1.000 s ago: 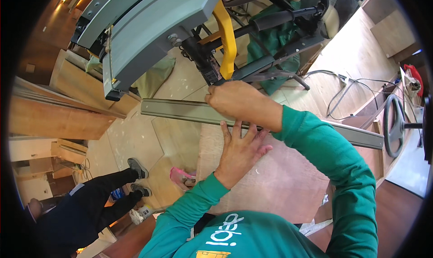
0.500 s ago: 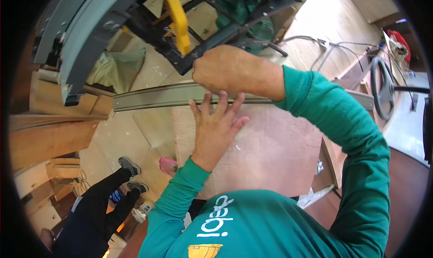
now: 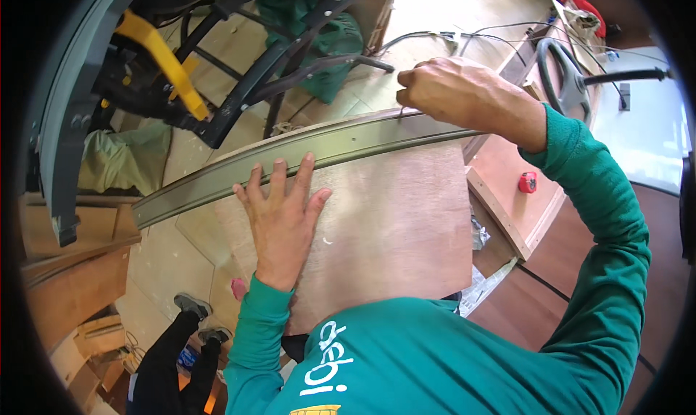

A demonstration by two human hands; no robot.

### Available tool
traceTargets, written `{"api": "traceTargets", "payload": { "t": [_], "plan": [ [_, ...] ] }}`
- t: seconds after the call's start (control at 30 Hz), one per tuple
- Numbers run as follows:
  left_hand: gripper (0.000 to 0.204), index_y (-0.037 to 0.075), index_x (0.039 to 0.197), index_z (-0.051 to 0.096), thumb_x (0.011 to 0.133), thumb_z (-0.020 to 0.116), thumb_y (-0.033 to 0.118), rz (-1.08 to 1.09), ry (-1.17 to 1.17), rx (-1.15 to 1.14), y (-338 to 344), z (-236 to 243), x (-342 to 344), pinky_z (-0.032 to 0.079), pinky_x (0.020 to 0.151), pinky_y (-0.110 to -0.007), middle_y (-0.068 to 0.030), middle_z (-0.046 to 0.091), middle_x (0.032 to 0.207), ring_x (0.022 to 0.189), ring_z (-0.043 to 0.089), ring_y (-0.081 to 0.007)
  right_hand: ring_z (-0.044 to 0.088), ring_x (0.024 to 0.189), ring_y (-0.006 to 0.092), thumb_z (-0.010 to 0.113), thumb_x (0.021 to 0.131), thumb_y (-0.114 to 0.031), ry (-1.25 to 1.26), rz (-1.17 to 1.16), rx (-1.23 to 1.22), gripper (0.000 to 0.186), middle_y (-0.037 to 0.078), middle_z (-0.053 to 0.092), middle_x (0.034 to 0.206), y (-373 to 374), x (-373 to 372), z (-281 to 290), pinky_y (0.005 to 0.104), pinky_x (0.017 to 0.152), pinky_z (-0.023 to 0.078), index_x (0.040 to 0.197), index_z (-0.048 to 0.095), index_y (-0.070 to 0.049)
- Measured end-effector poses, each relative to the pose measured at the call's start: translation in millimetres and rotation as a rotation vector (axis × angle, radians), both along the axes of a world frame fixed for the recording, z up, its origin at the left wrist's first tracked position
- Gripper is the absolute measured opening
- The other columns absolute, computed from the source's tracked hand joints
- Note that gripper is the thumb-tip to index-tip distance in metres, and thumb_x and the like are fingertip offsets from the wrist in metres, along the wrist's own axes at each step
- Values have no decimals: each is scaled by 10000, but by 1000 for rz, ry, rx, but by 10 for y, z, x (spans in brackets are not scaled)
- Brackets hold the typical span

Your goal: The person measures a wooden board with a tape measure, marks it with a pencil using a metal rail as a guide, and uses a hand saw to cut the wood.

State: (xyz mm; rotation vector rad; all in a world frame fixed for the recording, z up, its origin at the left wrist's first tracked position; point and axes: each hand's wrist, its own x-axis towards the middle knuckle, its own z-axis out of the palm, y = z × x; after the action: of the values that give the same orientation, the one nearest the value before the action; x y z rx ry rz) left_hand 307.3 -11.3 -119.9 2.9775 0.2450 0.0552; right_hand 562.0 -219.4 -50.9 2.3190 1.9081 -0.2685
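Note:
A long grey metal rail (image 3: pixel 341 145) lies across the far edge of a plywood board (image 3: pixel 391 219) in front of me. My left hand (image 3: pixel 279 216) is spread flat, its fingertips on the rail and its palm over the board. Farther right, my right hand (image 3: pixel 453 89) is closed in a pinch just above the rail. A thin dark sliver shows below those fingers, touching or nearly touching the rail; it is too small to name. A small hole (image 3: pixel 354 139) shows in the rail between my hands.
A dark metal frame with a yellow bar (image 3: pixel 163 63) stands at the far left. Cables (image 3: pixel 428 34) and a steering-wheel-like ring (image 3: pixel 562 74) lie far right. A small red case (image 3: pixel 528 182) sits right of the board. Another person's legs (image 3: pixel 170 350) show at lower left.
My right hand has moved right along the rail, away from my left hand, and its fingers now show. My left hand stays spread on the rail. The view has shifted.

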Motion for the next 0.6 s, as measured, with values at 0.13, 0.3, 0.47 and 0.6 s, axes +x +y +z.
{"api": "traceTargets", "payload": {
  "t": [0.13,0.3,0.47,0.6],
  "plan": [
    [552,278,1513,550,1002,630,470,6,11,1,-8,-11,4,280,1129,-736,-194,540,1451,1366,425,-498,712,913,316,625,897,-43,-64,-40,6,62,126,674,939,-448,134,-3,408,795,590,876,683,-38],
    [548,271,1511,555,1004,631,464,-5,5,-5,-43,1,34,271,1131,-737,-202,538,1453,1372,417,-507,725,877,282,640,885,-44,-251,-9,-152,69,120,681,918,-997,375,-155,376,755,591,844,695,-43],
    [551,269,1514,551,1004,632,461,-1,1,-4,-32,0,12,258,1134,-743,-205,535,1452,1368,419,-506,724,886,332,588,925,-42,-137,-276,-73,137,143,697,1003,-869,262,60,425,790,584,967,711,-1],
    [549,269,1511,554,1003,631,462,-18,-8,-7,-25,-2,18,252,1133,-752,-203,532,1454,1361,423,-507,707,968,368,566,939,-47,128,-288,199,199,143,694,1036,-457,-16,59,466,838,568,1065,716,-6]
  ]
}}
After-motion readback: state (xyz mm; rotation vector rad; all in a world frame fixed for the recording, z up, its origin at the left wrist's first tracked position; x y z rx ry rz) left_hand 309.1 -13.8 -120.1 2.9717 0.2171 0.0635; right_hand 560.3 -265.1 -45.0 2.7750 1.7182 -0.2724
